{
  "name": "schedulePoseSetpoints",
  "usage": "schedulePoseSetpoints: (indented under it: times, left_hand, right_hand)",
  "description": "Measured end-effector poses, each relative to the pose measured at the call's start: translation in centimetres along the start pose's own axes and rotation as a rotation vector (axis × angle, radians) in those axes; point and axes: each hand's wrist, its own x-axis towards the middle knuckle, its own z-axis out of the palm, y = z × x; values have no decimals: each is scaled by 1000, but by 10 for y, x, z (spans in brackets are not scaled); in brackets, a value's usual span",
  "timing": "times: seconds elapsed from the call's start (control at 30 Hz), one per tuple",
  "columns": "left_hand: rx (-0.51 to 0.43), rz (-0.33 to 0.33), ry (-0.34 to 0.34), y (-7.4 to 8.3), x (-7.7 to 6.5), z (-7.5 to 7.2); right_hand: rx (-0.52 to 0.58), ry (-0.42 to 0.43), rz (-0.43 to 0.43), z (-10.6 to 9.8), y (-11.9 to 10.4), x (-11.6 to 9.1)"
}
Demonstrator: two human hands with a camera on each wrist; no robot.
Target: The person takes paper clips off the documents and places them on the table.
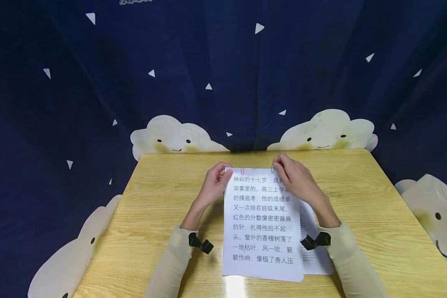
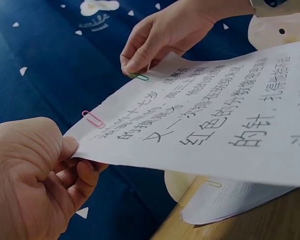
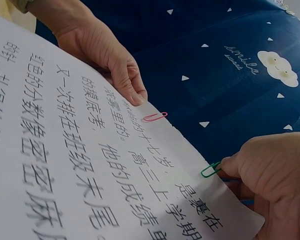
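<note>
A white printed sheet [image 1: 262, 271] with large Chinese text is held up by its top edge. My left hand [image 1: 213, 184] pinches its top left corner between thumb and fingers. Near the other end of that edge, my right hand [image 3: 270, 185] pinches a green paper clip [image 3: 208, 171], thumb on the clip's outer end; the clip's other end lies over the sheet. A pink paper clip [image 2: 93, 119] sits on the same edge, nearer my left hand. A small blue bit [image 3: 247, 202] shows beside my right fingers, mostly hidden.
Below and to the right, other printed papers [image 1: 318, 256] lie on the wooden table [image 1: 160, 198], partly covered by the raised sheet. A yellowish paper clip [image 2: 214, 184] is on them. A dark blue curtain [image 1: 223, 54] with clouds and white triangles hangs behind the table.
</note>
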Motion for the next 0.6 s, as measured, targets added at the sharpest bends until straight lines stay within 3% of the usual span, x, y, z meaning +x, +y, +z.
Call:
schedulePoseSetpoints:
  times: [0.23, 0.6]
  left_hand:
    - [-9, -2, 5, 1, 0, -1]
    - [-31, 13, 3, 0, 0, -2]
  right_hand:
    - [17, -26, 58, -1, 0, 1]
    - [24, -50, 62, -3, 2, 1]
